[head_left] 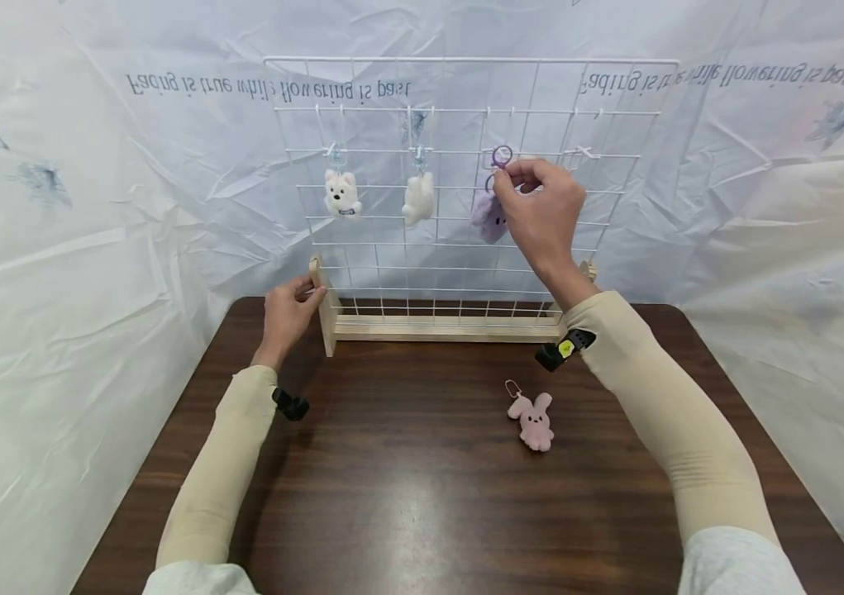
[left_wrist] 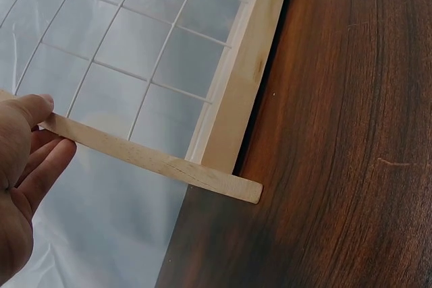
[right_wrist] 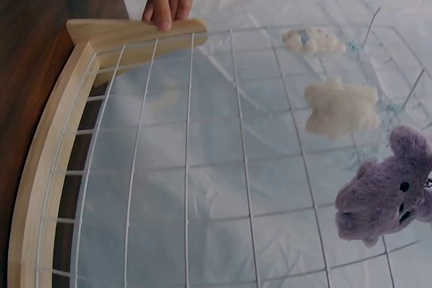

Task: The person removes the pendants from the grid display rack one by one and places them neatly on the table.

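Observation:
My right hand pinches the ring of a purple plush keychain in front of a white wire grid rack. The plush hangs below the fingers, its dark eyes showing in the right wrist view. Whether the ring touches a hook is hidden from me. At the rack's left end, my left hand grips the wooden side post between thumb and fingers. Two white plush keychains hang from hooks on the grid: a bear facing forward and another showing its back or side.
A pink bunny keychain lies on the dark wooden table, right of centre. A bare hook sticks out at the grid's right. The rack's wooden base bar stands near the table's back edge, before a white printed sheet.

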The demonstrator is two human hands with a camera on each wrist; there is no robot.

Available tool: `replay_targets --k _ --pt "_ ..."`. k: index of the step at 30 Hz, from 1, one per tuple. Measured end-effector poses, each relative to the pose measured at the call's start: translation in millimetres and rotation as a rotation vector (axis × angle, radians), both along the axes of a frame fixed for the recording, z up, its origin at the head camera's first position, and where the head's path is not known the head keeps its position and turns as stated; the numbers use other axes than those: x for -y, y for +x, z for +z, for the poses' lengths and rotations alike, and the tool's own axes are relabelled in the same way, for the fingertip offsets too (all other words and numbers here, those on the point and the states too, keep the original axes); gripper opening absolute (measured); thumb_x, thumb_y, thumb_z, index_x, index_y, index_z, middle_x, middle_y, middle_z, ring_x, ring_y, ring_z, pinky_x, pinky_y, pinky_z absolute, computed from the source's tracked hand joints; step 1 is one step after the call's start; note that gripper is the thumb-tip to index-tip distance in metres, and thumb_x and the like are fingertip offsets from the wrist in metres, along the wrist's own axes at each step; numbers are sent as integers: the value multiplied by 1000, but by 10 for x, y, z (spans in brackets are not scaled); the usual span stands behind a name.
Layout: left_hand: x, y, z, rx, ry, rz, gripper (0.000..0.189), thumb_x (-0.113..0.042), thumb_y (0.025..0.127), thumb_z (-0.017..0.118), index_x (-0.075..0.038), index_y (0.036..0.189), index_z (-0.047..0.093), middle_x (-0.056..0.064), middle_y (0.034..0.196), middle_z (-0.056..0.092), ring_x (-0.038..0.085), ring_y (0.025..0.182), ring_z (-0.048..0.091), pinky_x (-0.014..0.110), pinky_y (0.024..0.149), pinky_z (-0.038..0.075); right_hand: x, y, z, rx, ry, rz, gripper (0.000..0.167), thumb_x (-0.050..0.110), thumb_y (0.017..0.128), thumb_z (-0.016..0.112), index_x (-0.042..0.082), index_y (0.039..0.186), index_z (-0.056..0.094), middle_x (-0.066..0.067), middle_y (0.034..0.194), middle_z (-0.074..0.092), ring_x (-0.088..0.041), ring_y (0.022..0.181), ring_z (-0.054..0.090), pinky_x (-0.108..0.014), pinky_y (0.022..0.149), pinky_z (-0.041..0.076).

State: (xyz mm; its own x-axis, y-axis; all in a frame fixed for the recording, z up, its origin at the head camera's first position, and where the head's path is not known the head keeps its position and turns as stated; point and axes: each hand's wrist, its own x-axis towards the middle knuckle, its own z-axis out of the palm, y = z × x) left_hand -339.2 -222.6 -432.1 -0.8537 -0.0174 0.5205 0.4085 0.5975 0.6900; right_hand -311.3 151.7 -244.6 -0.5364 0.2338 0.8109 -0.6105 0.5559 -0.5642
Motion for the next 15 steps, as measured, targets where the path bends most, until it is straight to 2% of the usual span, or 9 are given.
replay_targets --k 8,15 --pt "6 -85 5 10 -11 -3 40 -22 100 70 3 130 67 24 121 71 35 108 72 50 86 61 16 146 2 8 -10 4 19 20 90 72 2 85 78 -5 80 71 -6 73 54 -23 73 43" --pt "14 -151 12 3 -6 -15 39 -21 99 71 3 130 68 24 120 71 34 107 73 50 86 61 -4 213 -18 13 -3 -5 20 21 90 73 2 85 79 -5 79 71 -6 75 55 -24 71 42"
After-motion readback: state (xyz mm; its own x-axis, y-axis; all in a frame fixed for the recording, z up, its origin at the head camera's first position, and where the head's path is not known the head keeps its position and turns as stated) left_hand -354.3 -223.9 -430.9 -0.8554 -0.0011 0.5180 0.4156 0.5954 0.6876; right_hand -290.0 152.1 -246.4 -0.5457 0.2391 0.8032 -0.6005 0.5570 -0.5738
